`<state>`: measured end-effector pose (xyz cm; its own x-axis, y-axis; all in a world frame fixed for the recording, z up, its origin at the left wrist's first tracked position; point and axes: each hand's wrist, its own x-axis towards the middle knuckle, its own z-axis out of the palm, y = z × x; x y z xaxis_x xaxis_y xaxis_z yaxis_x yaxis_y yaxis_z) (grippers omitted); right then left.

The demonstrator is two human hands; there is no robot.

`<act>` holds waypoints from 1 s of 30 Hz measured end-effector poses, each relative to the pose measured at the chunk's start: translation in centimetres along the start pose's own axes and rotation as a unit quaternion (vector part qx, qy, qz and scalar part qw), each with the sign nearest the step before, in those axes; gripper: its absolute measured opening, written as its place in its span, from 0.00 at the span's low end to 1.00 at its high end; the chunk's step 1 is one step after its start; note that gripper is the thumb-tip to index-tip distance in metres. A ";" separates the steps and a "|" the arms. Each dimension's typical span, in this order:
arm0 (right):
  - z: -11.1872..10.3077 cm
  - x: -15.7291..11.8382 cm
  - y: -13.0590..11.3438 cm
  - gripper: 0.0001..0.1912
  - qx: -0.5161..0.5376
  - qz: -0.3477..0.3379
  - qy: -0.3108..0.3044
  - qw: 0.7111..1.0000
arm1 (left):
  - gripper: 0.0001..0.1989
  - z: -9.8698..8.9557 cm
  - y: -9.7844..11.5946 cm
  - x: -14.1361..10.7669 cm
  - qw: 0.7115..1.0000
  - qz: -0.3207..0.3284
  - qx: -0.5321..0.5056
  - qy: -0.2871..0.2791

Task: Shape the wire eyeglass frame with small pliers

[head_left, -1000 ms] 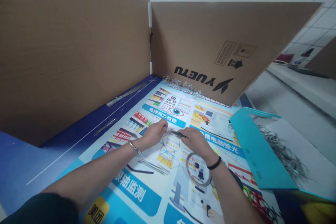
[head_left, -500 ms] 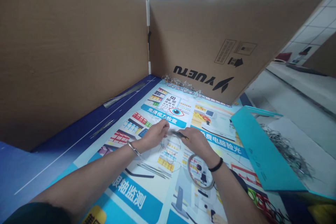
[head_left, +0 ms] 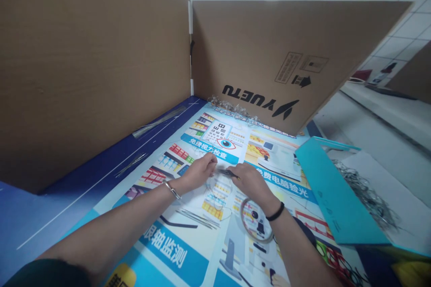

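My left hand (head_left: 201,171) is closed in a pinch on a thin wire, too fine to follow clearly. My right hand (head_left: 252,180) is wrapped round a small pair of pliers (head_left: 229,172), whose jaws point left at the left fingertips. Below the hands, thin loops of wire (head_left: 220,204) hang or lie over the printed sheet (head_left: 188,251); which of the two I cannot tell. Several straight wire pieces (head_left: 198,219) lie nearer to me. A coil of wire (head_left: 243,219) rests partly under my right wrist.
Cardboard panels (head_left: 101,76) stand at the left and back. Tangled clear pieces (head_left: 232,107) lie along the back panel. More straight wires (head_left: 158,121) are at the left. At the right, an open turquoise box (head_left: 336,197) holds a heap of wire pieces (head_left: 367,193).
The view has shifted very slightly. Both hands keep nearly the same place and grip, with the pliers still at the left fingertips.
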<state>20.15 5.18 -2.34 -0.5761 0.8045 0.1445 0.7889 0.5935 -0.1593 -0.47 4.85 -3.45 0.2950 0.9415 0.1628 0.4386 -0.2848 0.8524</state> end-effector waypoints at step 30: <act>-0.2 0.1 0.5 0.09 0.160 0.023 0.062 0.985 | 0.10 0.1 1.5 0.2 0.977 -0.093 -0.188 -0.044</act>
<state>20.59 5.54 -2.21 -0.4952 0.8338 0.2443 0.6947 0.5488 -0.4649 0.35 4.54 -2.21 0.3187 0.9469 -0.0416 0.1535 -0.0082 0.9881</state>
